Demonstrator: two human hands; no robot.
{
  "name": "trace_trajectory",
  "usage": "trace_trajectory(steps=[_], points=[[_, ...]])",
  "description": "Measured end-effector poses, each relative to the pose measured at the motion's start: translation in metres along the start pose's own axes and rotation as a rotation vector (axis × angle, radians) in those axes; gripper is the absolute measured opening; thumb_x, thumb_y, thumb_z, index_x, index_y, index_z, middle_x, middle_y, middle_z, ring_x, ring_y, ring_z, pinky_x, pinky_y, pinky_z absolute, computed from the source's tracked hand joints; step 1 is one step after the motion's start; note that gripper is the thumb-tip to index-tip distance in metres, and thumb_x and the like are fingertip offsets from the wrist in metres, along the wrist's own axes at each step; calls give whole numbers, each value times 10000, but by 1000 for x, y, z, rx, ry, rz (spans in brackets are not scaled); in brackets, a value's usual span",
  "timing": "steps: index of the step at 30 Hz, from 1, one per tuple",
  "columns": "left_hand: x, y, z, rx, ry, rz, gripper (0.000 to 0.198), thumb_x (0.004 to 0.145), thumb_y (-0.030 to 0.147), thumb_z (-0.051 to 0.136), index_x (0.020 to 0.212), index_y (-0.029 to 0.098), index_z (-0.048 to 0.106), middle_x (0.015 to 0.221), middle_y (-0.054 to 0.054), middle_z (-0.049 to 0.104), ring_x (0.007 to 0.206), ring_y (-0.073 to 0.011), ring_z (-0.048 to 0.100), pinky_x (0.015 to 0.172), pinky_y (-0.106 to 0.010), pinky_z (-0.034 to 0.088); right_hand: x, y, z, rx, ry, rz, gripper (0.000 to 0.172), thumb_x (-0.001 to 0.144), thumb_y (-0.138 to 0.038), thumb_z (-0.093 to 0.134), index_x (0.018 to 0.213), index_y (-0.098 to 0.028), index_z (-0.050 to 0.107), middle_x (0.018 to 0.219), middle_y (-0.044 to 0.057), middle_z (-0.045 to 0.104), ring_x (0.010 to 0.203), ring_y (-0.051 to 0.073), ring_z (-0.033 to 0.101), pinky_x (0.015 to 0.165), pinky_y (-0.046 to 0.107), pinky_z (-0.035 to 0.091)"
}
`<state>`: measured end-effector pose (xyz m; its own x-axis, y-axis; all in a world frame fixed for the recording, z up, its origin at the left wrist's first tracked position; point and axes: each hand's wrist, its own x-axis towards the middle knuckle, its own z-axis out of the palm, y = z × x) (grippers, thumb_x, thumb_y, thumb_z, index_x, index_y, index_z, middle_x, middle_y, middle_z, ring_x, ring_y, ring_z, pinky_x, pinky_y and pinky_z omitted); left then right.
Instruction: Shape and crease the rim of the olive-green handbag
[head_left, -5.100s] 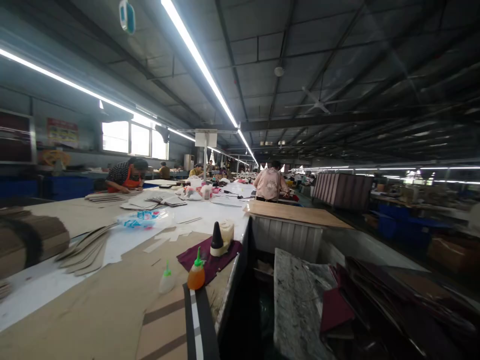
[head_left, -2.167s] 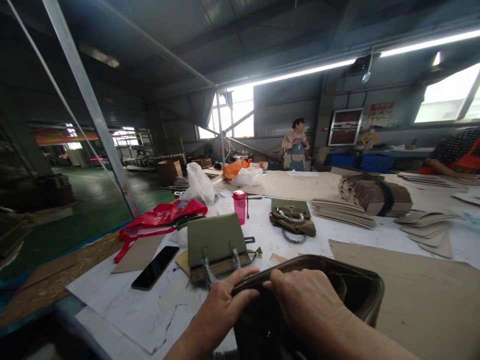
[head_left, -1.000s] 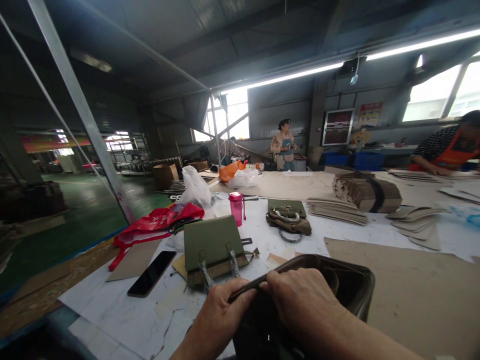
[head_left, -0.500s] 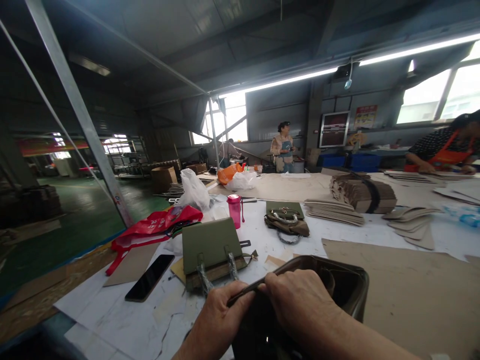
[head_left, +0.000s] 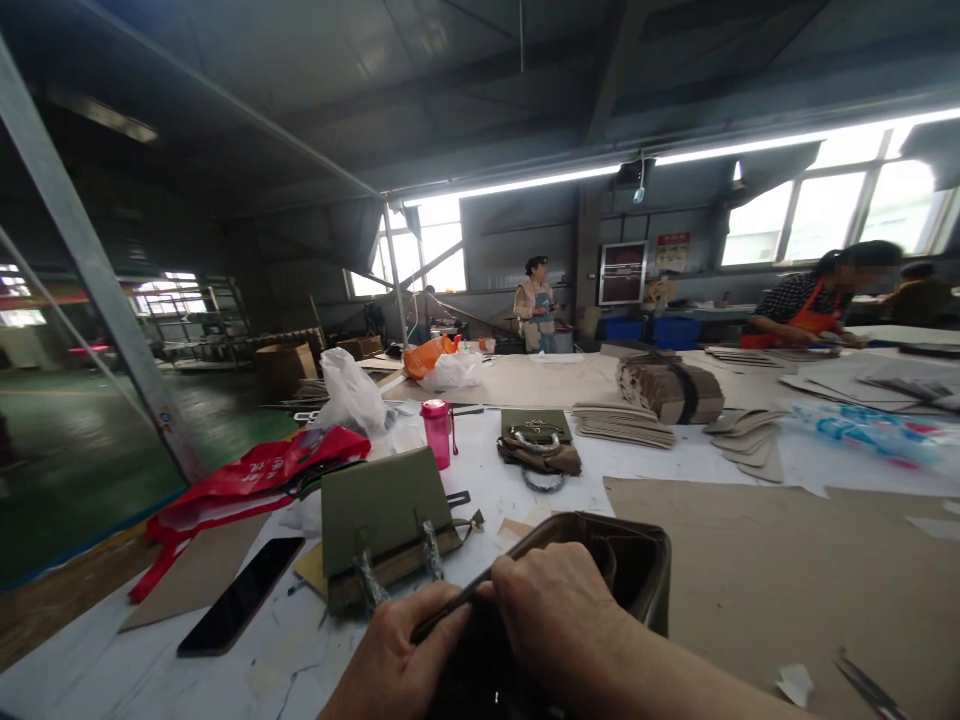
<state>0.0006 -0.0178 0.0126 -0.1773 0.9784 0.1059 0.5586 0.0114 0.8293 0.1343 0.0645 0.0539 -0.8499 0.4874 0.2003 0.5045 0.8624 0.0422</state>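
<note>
View now farther rightward, left fingers (head_left: 424, 605) and right fingers (head_left: 521, 578) clamped on the thin rim (head_left: 472, 590) of a glossy, dark bag (head_left: 480, 665)

Head-worn view, forward and down, left hand (head_left: 401, 650) and right hand (head_left: 559, 600) close, worktable (head_left: 592, 468) beyond

Over the head feed, I had two bare hands and bare forearm to look at. The left hand (head_left: 409, 640) showed me a broad thumb (head_left: 444, 640) with a blunt, rounded tip, and a full, fleshy base that narrowed a little toward the wrist, where the lower edge of my view cut it off. The right hand (head_left: 551, 600) had a wide, gently domed back, its knuckles forming a row of soft bumps; I couldn't see its fingertips. Behind it, the right forearm (head_left: 675, 672) was sturdy and smoothly rounded. Finer skin marks were too soft for me to read.
</note>
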Motion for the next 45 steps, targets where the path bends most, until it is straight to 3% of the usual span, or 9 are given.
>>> trace_trajectory(steps=[6,11,17,22,32,45], points=[[-4,11,-1,3,-56,4,278,784,302,438,963,171,605,715,-1,602,703,-151,532,626,-197,410,-3,0,-8,19,-94,76,271,841,-251,403,730,-146,627,652,105,643,668,204,620,563,241,427],[-1,15,2,-91,-116,-22,346,704,240,545,1046,193,567,767,20,626,693,-142,534,630,-190,409,-5,2,-5,20,-103,84,282,843,-277,402,737,-145,629,646,104,642,661,203,619,560,240,421],[2,28,1,-57,-172,-87,180,688,270,540,770,142,636,632,24,569,576,-106,455,503,-161,334,-8,3,-6,42,-110,71,277,845,-285,406,736,-150,622,647,96,644,648,193,618,558,237,417],[7,25,5,3,-74,-112,341,761,374,419,609,109,572,501,31,421,485,-73,316,421,-163,229,-10,6,-8,39,-99,63,266,845,-274,416,715,-147,611,649,87,644,648,177,616,543,211,392],[16,16,10,-91,-128,-160,277,741,345,451,687,102,572,522,29,425,471,-68,317,415,-164,222,-31,50,-5,-10,-26,130,126,823,-257,478,785,-195,581,675,24,645,642,177,611,470,207,300],[13,21,12,-60,-174,-190,298,747,377,453,680,104,554,553,29,435,498,-71,337,434,-168,239,-31,53,-2,-25,-42,176,257,868,-325,364,932,-165,555,723,90,638,713,202,605,599,244,394]])
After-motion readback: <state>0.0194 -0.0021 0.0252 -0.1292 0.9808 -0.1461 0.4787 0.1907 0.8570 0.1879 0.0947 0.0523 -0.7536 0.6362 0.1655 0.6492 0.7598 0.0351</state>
